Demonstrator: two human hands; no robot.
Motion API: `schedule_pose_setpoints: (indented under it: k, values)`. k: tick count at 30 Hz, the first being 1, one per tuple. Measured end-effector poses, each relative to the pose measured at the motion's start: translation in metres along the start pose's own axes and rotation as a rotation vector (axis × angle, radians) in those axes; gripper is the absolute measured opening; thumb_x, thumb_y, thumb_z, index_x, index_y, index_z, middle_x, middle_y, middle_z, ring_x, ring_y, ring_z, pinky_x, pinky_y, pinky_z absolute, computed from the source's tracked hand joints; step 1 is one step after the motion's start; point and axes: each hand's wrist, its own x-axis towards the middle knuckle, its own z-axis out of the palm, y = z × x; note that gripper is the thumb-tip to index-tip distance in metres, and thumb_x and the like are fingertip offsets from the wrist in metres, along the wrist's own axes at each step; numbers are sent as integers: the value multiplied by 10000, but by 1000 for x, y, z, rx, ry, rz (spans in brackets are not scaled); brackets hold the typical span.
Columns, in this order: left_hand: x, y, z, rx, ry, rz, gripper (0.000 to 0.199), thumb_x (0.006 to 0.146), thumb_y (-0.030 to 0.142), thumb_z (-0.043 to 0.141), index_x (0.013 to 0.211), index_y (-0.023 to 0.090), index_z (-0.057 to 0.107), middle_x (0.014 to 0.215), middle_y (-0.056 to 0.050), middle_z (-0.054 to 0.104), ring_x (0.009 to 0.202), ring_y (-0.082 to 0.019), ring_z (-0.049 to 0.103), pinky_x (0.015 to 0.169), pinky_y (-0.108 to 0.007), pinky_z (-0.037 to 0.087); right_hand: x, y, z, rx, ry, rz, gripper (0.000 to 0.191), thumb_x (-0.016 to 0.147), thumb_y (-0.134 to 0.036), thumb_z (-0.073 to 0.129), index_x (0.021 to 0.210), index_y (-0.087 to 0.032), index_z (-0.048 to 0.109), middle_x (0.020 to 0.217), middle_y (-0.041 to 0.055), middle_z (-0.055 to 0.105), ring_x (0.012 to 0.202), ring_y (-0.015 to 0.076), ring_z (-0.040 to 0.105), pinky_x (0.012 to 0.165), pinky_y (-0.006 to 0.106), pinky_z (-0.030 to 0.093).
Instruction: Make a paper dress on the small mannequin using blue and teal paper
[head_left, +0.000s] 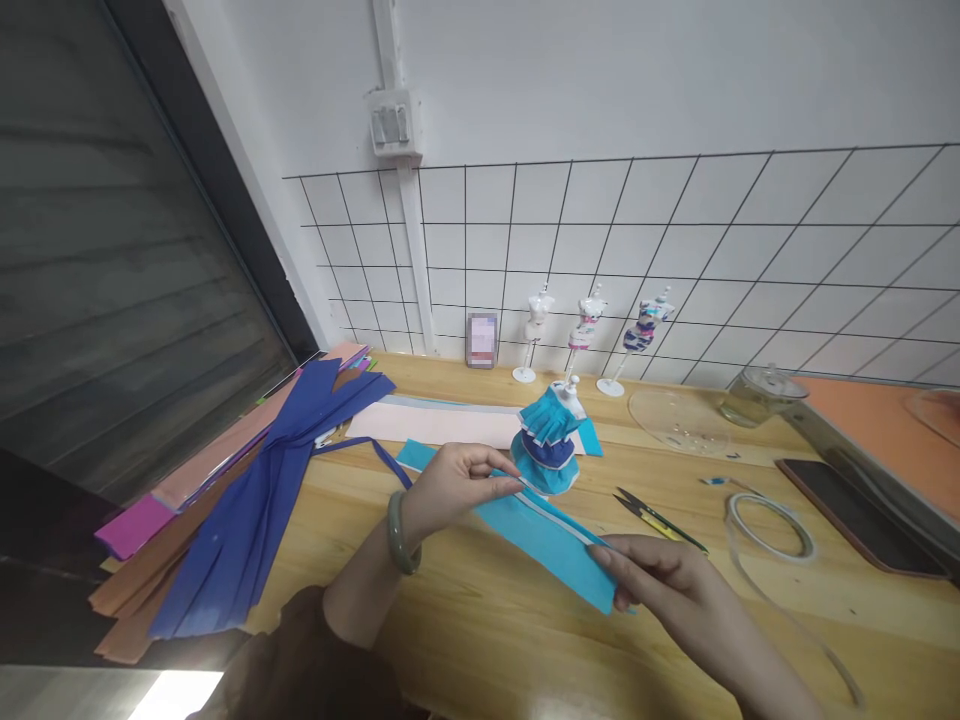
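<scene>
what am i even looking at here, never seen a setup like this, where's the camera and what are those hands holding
There is no machine here: these are a person's own bare hands. The single picture comes from a camera worn on their head, looking forward and down. The left hand, with a bracelet on its wrist, and the right hand pinch a bright blue strip between them. Just beyond it on the wooden table is a small dress form in blue ruffles; three more small forms stand near the wall. To the left lie dark blue strips; to the right, small scissors or snips and what looks like a roll of tape.
</scene>
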Motion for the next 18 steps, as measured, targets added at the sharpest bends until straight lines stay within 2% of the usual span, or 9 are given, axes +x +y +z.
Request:
schedule_pose_setpoints:
  k: [5,9,14,18]
  values:
    - [13,8,-6,11,47,135,248,660,359,733,714,128,662,663,-25,653,597,-112,571,563,-225,441,4,-12,1,-20,234,-113,385,793,-516,557,603,-199,667,576,25,586,597,172,543,583,264,442]
    - [38,18,-15,32,60,251,264,678,375,718,738,128,646,705,-29,640,636,-113,561,588,-226,438,12,-26,4,-42,433,-229,326,785,-464,597,588,-212,661,636,29,623,614,172,547,578,259,446]
    - [74,27,-21,-16,4,360,264,714,385,687,773,137,616,690,1,585,646,-98,527,618,-229,409,31,-35,10,-9,566,-290,261,800,-422,596,665,-219,689,721,33,672,675,182,583,610,262,460]
    - [95,29,-21,-84,-64,381,255,737,373,670,798,135,601,733,-8,587,649,-91,508,614,-226,387,44,-38,13,20,607,-330,235,821,-393,579,708,-218,689,769,37,681,719,187,598,655,274,464]
